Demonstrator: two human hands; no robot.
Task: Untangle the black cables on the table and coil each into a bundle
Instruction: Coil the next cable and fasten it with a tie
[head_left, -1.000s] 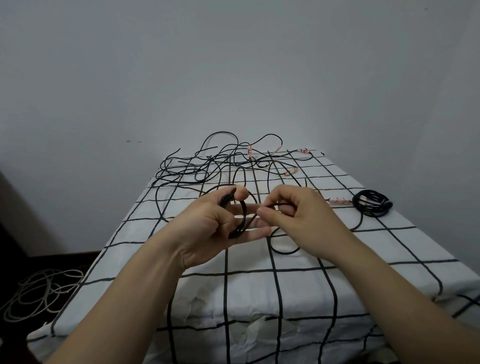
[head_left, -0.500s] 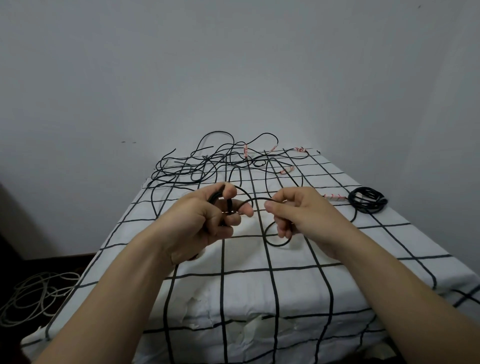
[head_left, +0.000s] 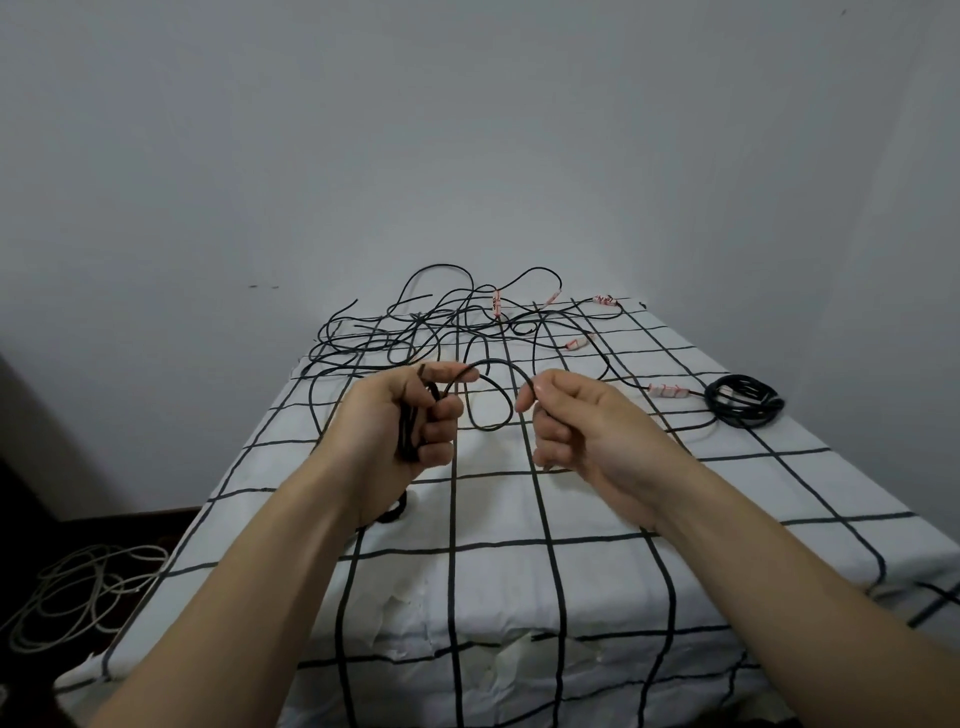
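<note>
My left hand (head_left: 410, 421) grips a small coil of black cable (head_left: 408, 434) above the table, thumb pressing a strand on top. From it a loose loop (head_left: 493, 400) arcs over to my right hand (head_left: 576, 426), which pinches the strand between thumb and forefinger. That strand runs back into a tangle of black cables (head_left: 431, 332) at the table's far end. A finished black bundle (head_left: 744, 401) lies at the right side.
The table carries a white cloth with a black grid (head_left: 597, 519). Cable ends with red-and-white tags (head_left: 666, 391) lie near the far right. A heap of pale cord (head_left: 78, 587) lies on the dark floor at the left. A grey wall stands behind.
My hands have drawn apart from each other, and the cable loop between them has opened wider. The left hand keeps the coil.
</note>
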